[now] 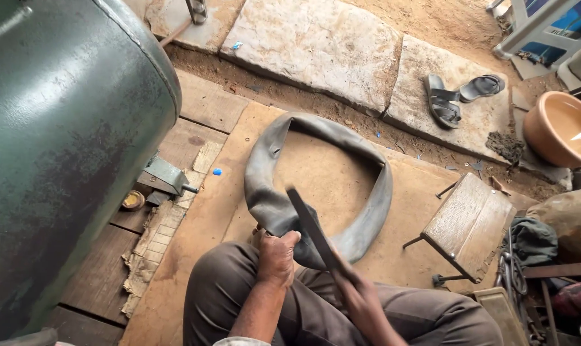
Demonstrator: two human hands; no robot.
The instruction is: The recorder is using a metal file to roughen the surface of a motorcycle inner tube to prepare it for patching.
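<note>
Tube (367,186): a limp grey rubber inner tube, deflated and creased, lying as a loop on a flat brown board (207,218), its near end drawn up onto the person's lap. Left hand (277,256), grip closed, clamps the folded rubber at the knee. Right hand (361,291), grip closed, holds a flat dark metal file (310,227) laid across that fold. Beside them: dull green steel tank (66,141), small wooden stool (470,224), grey sandals (444,102) on stone slabs.

A flat brown plywood sheet (226,192) is laid on the floor; a limp grey rubber inner tube (367,218) and a small wooden stool (468,224) are borne by it.
</note>
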